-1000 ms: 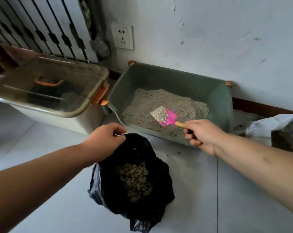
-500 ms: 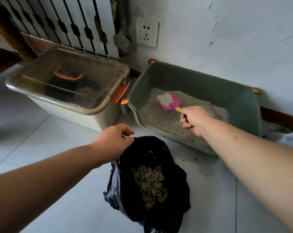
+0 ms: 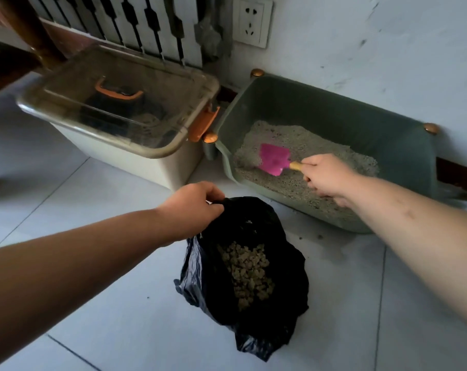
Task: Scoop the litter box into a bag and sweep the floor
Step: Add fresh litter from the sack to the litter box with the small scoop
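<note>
A green litter box [image 3: 403, 145] stands on the floor against the wall, half full of grey litter [image 3: 318, 145]. My right hand [image 3: 327, 176] grips the wooden handle of a pink scoop [image 3: 274, 159], whose blade lies empty over the litter near the box's left end. A black plastic bag [image 3: 253, 311] sits open on the tiles in front of the box, with clumped litter [image 3: 247, 274] inside. My left hand [image 3: 194, 207] pinches the bag's upper rim and holds it open.
A closed storage bin [image 3: 114, 103] with a clear lid and orange latches stands left of the litter box. A wall socket [image 3: 251, 21] and a dark railing are behind. A few crumbs [image 3: 319, 236] lie on the white floor tiles by the box.
The scoop carried litter a second ago; now its blade is empty and lowered onto the litter at the box's left. My left hand kept hold of the bag.
</note>
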